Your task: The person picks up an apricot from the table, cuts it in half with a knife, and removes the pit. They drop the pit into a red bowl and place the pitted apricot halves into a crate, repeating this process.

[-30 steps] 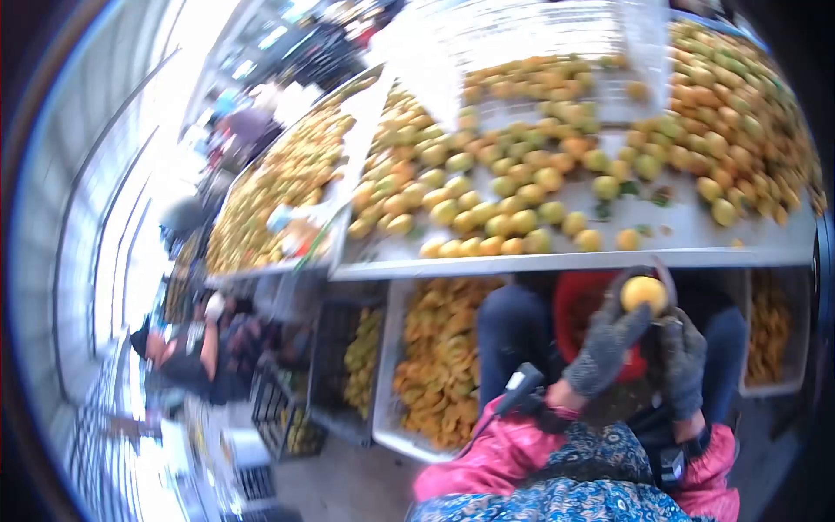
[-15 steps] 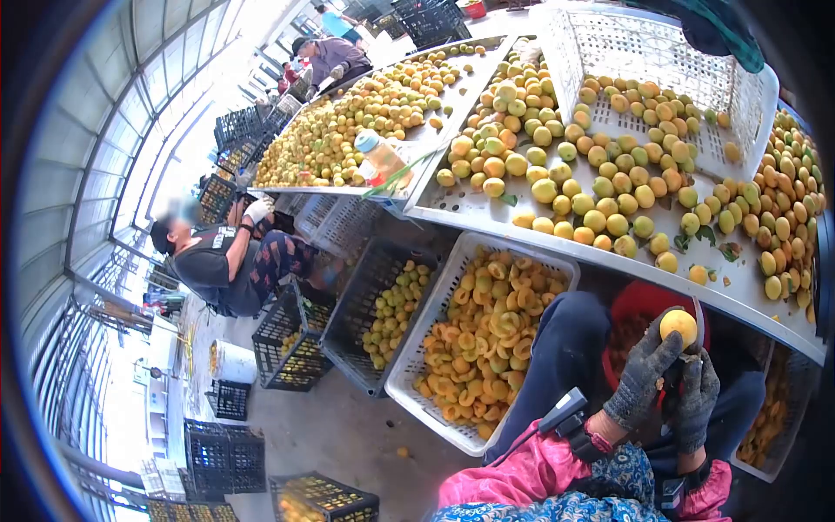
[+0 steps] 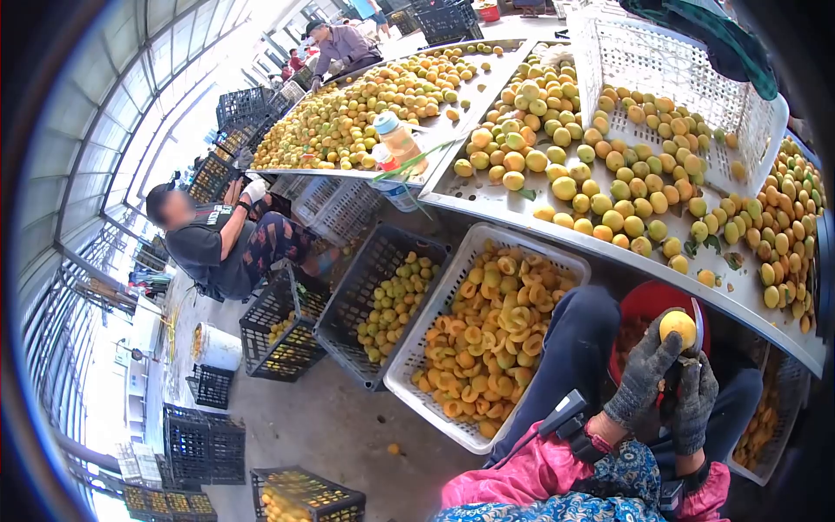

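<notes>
My left hand point(image 3: 642, 374), in a dark grey glove, is closed round a yellow apricot point(image 3: 677, 327). In my gloved right hand point(image 3: 695, 402) is a knife point(image 3: 698, 324), its blade upright against the apricot's right side. Both hands are close together over a red bucket point(image 3: 636, 302) between my knees, its contents mostly hidden. Left of my knee, a white crate point(image 3: 402, 365) holds many halved apricots point(image 3: 487, 335). Whole apricots point(image 3: 609, 187) are spread on the metal table point(image 3: 522, 209) in front of me.
A tipped white basket point(image 3: 661, 52) lies on the table. Bottles point(image 3: 400, 143) stand near its left corner. A black crate point(image 3: 335, 326) of whole fruit sits beside the white one. A co-worker point(image 3: 213, 239) sits at left; another person point(image 3: 342, 48) leans over the far table. Black crates point(image 3: 204, 444) stand on the floor.
The camera view has shifted slightly, moving the table and bottles to the right. My hands, the apricot and the knife stay almost the same. The seated co-worker's head has turned.
</notes>
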`<state>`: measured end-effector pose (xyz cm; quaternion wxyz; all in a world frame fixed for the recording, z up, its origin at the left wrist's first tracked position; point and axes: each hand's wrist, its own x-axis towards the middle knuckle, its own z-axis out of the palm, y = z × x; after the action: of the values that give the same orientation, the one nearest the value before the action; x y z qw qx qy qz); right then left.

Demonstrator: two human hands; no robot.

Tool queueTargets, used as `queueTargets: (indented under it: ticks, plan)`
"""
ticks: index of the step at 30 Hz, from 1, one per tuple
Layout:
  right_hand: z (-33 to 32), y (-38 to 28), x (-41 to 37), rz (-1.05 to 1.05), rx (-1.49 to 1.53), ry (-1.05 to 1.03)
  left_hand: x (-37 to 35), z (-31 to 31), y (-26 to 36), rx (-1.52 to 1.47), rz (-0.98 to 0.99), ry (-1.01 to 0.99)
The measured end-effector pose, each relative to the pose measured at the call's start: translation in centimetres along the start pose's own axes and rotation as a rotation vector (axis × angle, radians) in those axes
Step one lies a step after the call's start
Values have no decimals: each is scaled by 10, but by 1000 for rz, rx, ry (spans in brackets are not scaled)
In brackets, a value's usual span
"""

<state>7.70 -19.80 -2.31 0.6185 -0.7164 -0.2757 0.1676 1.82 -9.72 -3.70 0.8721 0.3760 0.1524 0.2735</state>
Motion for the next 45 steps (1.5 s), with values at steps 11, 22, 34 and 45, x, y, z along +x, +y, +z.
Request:
queueTargets:
  ticks: [11, 22, 34, 45]
  plan:
    - [-4, 7, -1, 19, 23, 23, 8, -2, -20, -120, -36, -18]
    - [0, 0, -7, 30, 70, -31, 3, -12, -20, 198, 149, 5]
    - [-33, -8, -12, 131, 155, -95, -2, 13, -25, -372, -272, -11]
    - [-63, 19, -21, 90, 326, -76, 3, 35, -38, -83, -222, -147]
